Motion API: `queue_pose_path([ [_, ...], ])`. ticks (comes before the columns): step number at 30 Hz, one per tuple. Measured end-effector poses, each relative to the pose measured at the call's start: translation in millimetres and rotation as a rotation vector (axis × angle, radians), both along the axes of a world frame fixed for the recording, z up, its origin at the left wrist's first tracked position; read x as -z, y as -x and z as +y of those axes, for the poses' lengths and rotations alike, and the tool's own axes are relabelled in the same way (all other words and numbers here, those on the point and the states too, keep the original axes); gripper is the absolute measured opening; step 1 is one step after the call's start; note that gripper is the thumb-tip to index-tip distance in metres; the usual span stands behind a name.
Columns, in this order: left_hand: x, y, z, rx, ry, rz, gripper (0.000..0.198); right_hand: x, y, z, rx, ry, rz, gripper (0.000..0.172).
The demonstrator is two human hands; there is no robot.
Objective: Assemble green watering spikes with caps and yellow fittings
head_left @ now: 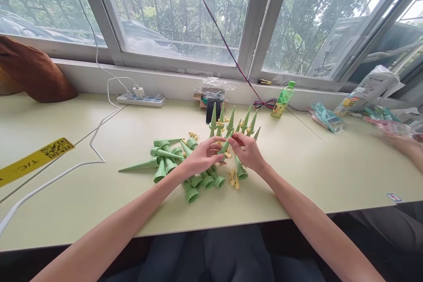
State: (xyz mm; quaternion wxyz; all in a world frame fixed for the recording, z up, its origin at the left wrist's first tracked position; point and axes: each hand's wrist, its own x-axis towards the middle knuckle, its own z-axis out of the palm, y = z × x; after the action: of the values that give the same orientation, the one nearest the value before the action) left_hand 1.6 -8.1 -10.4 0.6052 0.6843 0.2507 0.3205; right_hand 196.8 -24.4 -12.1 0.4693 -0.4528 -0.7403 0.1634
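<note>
My left hand (204, 155) is closed on a green spike (224, 147) with a yellow piece at its lower end. The fingers of my right hand (245, 147) pinch together at the spike's upper part. Left of my hands lies a pile of green cone-shaped spikes (161, 171) with ribbed caps. Behind my hands several green spikes (231, 119) stand upright with yellow pieces on them. Small yellow pieces (234, 180) lie below my hands, beside a green spike (242, 172) on its side. More yellow pieces (193, 135) rest behind the pile.
Behind the standing spikes are a dark phone (213, 111) and plastic wrap. A green-capped bottle (283, 100) stands back right. A power strip (142, 100) and white cable lie left. Bagged items (327, 118) and another person's hand (405, 144) are at right.
</note>
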Motion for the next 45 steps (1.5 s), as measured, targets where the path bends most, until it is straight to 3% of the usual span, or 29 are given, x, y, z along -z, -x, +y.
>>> queue_pose_path([
  [6,-2.4,-0.9,-1.2,-0.083,-0.162,0.099,0.044,0.7,2.9,-1.3,-0.011,-0.02,0.006,0.025],
  [14,-4.4,-1.9,0.3,-0.469,-0.546,0.198,0.023,1.7,0.7,-0.7,0.077,-0.095,0.07,0.024],
  [18,-2.8,-0.8,2.3,-0.576,-0.691,0.33,0.033,5.3,-3.2,1.1,0.131,-0.156,0.055,0.026],
  [23,1.0,-1.9,1.5,-0.635,-0.683,0.347,0.022,7.8,-6.2,0.9,0.219,-0.27,0.023,0.027],
  [27,1.4,-2.7,0.2,-0.707,-0.697,0.278,0.025,4.3,-5.9,0.7,0.196,-0.317,-0.047,0.022],
  [34,3.0,-0.3,3.7,-0.793,-0.655,0.334,0.016,-11.7,2.8,5.2,0.079,-0.235,-0.134,0.014],
  [39,4.5,2.9,8.6,-0.837,-0.654,0.307,0.021,-24.2,12.5,14.6,0.04,-0.183,-0.154,0.016],
  [45,-0.6,8.4,11.4,-0.942,-0.809,0.426,0.03,-31.4,30.2,36.6,-0.039,-0.146,-0.174,0.015],
])
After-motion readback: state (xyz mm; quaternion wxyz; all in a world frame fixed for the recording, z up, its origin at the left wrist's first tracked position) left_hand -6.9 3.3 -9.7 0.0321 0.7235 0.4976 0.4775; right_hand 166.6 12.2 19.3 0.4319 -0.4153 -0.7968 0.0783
